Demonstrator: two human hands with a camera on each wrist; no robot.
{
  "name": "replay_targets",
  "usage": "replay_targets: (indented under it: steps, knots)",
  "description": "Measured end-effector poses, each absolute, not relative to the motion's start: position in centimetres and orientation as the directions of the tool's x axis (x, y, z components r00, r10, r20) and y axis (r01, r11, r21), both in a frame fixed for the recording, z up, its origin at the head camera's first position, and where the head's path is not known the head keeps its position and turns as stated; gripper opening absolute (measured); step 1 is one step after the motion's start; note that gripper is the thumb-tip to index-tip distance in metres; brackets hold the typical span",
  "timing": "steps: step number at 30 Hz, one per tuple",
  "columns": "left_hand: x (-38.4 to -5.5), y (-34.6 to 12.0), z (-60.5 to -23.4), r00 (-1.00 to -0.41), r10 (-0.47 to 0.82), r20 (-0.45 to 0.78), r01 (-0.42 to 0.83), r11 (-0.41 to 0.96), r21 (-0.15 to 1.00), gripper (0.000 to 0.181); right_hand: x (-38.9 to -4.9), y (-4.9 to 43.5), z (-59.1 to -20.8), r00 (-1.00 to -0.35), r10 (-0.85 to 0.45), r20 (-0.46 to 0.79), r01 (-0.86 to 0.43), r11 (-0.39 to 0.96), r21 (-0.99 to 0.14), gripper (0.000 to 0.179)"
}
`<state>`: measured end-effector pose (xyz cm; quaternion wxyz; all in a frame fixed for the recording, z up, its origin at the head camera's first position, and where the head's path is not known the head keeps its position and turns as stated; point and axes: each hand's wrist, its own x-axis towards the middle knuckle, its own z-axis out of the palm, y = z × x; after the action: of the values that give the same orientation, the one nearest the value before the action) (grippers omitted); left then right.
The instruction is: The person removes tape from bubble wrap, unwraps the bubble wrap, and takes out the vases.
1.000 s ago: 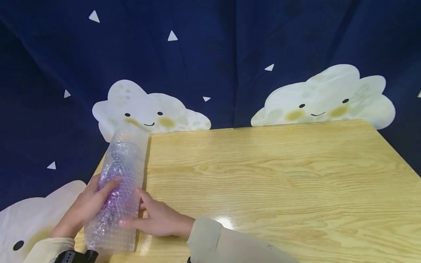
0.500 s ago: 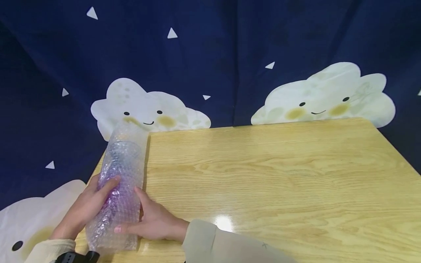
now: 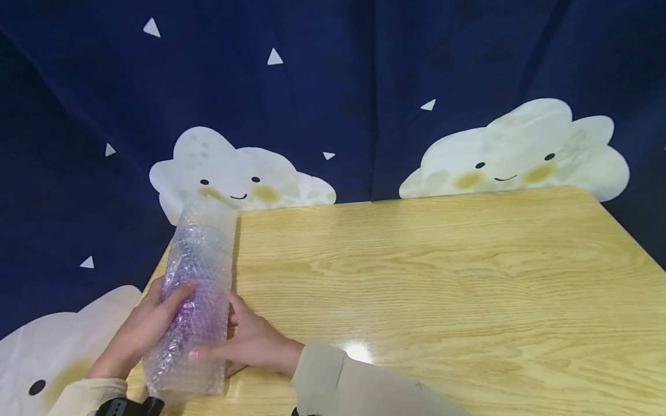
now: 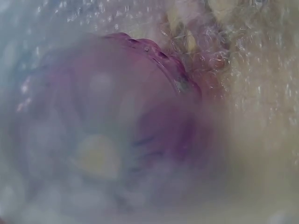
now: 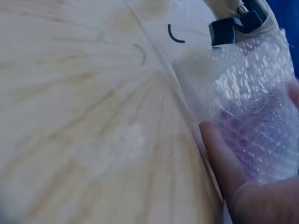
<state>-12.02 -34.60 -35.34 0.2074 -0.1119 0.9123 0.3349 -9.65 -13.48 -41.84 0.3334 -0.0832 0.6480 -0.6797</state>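
Note:
A tall see-through bottle [image 3: 195,289], blue at the top and purple lower down, sits inside a bubble wrap bag [image 3: 187,378] at the table's left side. My left hand [image 3: 143,329] grips it from the left, thumb across the front; the other fingers are mostly hidden. From the right my right hand [image 3: 255,344] holds the lower part, with one digit over the front and others along the edge. In the left wrist view the bottle's purple, ridged round end [image 4: 154,65] shows blurred through the film. The right wrist view has the bubble wrap [image 5: 252,79] beside my right hand [image 5: 261,196].
A wooden table [image 3: 442,289] stretches to the right, with a glare spot near its front. Behind it hangs a dark blue curtain [image 3: 333,75] with white clouds and triangles. A black wrist device [image 3: 130,406] shows at the left sleeve.
Both hands keep hold of the wrapped bottle. The right hand's fingers have shifted slightly along its right edge, and the bottom of the bag has moved slightly right.

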Motion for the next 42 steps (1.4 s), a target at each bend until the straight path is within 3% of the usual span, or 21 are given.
replay_targets:
  steps: [6, 42]
  knots:
    - [-12.2, -34.4, -35.4, -0.887, -0.067, -0.457, -0.342, 0.761, 0.551, 0.108, -9.8, -13.6, -41.9, -0.784, -0.522, -0.337, 0.368, 0.047, -0.929, 0.093]
    - [-11.8, -32.8, -35.4, -0.885, -0.064, -0.460, -0.351, 0.741, 0.572, 0.107, -9.5, -12.4, -41.9, -0.789, -0.504, -0.351, 0.342, 0.114, -0.933, 0.090]
